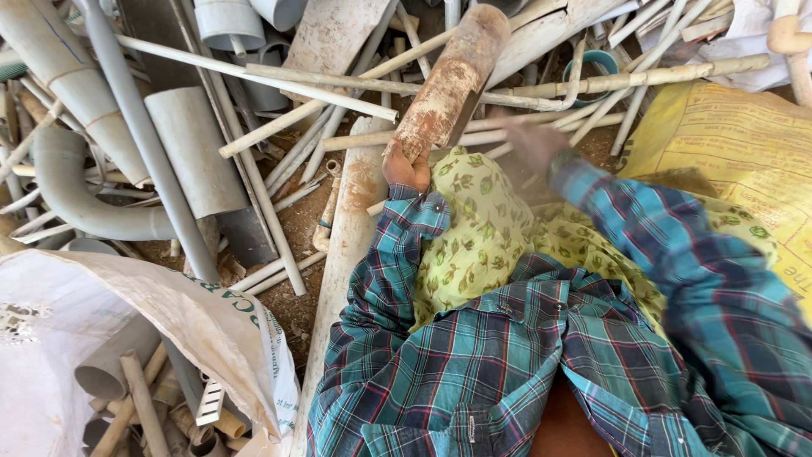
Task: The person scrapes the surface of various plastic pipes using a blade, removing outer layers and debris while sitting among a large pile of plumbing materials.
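Scrap-pipe heap, left hand (406, 167) gripping rusty pipe (448, 83), right hand (534, 144) blurred, grip unclear, yellow sack (744, 152) right

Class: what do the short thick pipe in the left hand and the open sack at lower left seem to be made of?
Thick pipe held by left hand: probably plastic, matte, caked in reddish-brown dirt; could be rusted metal. Sack: apparently woven plastic, white, stained, creased.

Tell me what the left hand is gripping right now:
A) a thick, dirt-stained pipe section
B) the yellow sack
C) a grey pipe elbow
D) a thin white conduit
A: the left hand is closed around the lower end of the thick, dirt-stained pipe section, which angles up over the scrap pile.
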